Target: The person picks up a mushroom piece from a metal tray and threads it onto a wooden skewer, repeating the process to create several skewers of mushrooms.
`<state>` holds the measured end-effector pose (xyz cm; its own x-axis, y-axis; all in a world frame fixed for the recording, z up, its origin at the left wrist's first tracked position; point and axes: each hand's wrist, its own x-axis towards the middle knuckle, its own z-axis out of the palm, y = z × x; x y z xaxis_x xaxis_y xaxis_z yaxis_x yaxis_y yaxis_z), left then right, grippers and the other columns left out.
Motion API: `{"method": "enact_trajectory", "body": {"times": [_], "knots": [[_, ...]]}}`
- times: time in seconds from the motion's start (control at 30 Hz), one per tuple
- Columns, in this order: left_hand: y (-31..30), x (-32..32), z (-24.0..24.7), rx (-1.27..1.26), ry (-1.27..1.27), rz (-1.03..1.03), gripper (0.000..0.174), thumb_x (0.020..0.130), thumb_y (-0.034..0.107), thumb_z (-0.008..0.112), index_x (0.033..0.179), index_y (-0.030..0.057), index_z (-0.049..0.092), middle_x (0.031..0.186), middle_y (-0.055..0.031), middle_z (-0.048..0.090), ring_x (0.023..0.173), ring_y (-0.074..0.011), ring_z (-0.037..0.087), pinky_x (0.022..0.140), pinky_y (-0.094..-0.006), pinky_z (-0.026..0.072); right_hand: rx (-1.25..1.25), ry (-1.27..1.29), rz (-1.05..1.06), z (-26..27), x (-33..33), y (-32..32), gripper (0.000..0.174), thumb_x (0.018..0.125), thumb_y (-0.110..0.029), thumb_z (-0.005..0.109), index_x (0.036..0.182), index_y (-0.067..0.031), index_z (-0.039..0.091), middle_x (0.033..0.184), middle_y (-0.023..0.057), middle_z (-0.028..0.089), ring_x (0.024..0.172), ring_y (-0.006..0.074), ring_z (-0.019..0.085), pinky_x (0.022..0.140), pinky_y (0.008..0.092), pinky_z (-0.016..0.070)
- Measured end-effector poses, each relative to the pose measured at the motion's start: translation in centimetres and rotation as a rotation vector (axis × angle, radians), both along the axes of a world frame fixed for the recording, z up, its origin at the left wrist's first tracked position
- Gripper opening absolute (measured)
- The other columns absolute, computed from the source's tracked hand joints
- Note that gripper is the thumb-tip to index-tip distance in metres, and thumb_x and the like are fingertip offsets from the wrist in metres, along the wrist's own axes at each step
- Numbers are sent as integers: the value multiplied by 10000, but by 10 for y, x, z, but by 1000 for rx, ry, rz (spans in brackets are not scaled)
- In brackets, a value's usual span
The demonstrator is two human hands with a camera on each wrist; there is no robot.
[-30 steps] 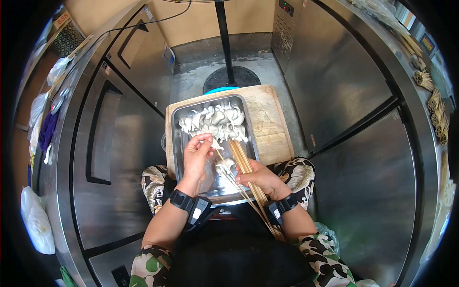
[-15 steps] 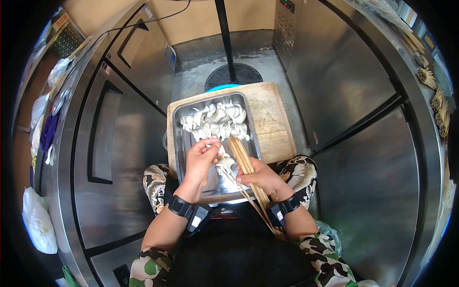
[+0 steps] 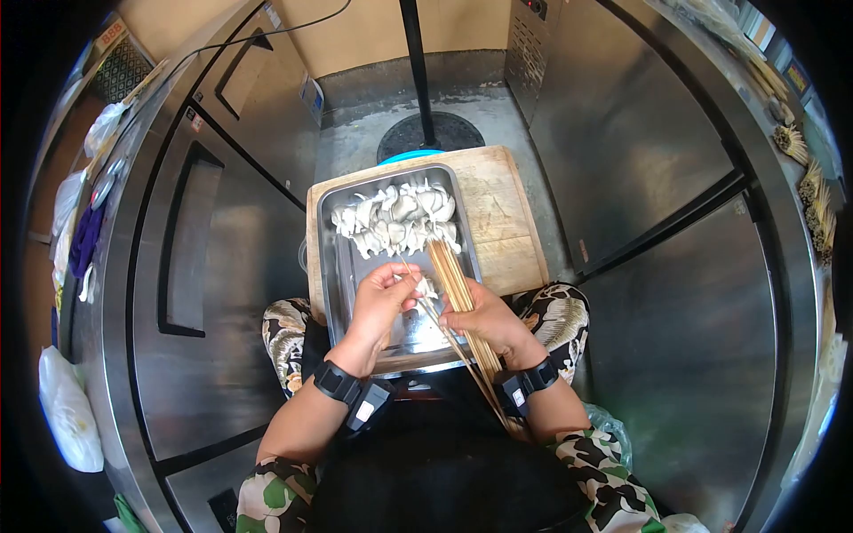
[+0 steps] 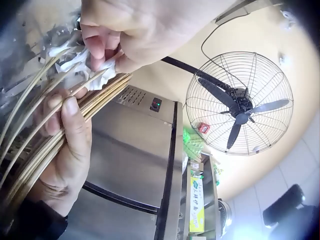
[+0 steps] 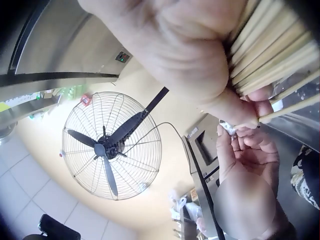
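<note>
cabinets [image 3: 657, 142]: steel-fronted, standing to both sides of the work.

fan [image 4: 242, 118]: caged, three-bladed, before a pale wall, seen in both wrist views.

board [image 3: 502, 213]: wooden, beneath the tray.

tray [image 3: 351, 266]: metal, rectangular, near edge close to the body. risk: a forearm catching that edge could slide it on the board.

pile of pale mushroom pieces [image 3: 400, 218]: probably oyster type, heaped at the tray's far end.

bundle of sticks [image 3: 456, 284]: thin, straight, slanting over the tray's right side.

right hand [image 3: 489, 320]: grasping the bundle, thumb towards the loose sticks. risk: a slackened grip would likely let sticks fan out or slip down.

left hand [image 3: 382, 302]: above the tray, fingertips pinching a pale piece. risk: a hard push could drive a stick's point into a finger.

loose sticks [image 4: 82, 88]: a few, set apart from the bundle.

clump [image 3: 428, 288]: pale, between the hands; threaded or not, cannot tell.

pale piece [image 4: 102, 77]: between the left fingertips, at a stick's end, partly hidden. risk: pierced near its edge, it may tear and drop into the tray.
</note>
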<state>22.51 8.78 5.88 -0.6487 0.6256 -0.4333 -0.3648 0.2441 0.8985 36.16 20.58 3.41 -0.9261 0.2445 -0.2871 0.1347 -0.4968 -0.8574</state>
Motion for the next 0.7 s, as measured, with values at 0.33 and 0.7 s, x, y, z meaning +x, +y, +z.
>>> {"method": "enact_trajectory", "body": {"times": [0.33,0.7], "knots": [[4,-3,-28,-19,165,60,269,806,76,641,1063,85,562,930,-13,472,661,-72,501,545,-194,415,-94,21,-24,1,3,0,318,782,-16,612,1076,-9,490,790,27,556,661,89,535,586,214,443],[14,-8,-57,17,439,62,139,751,90,681,870,43,628,943,-64,493,771,-119,482,663,-237,427,-212,-20,24,-10,1,9,252,777,-21,606,1009,3,513,744,48,579,646,119,565,610,245,475]]}}
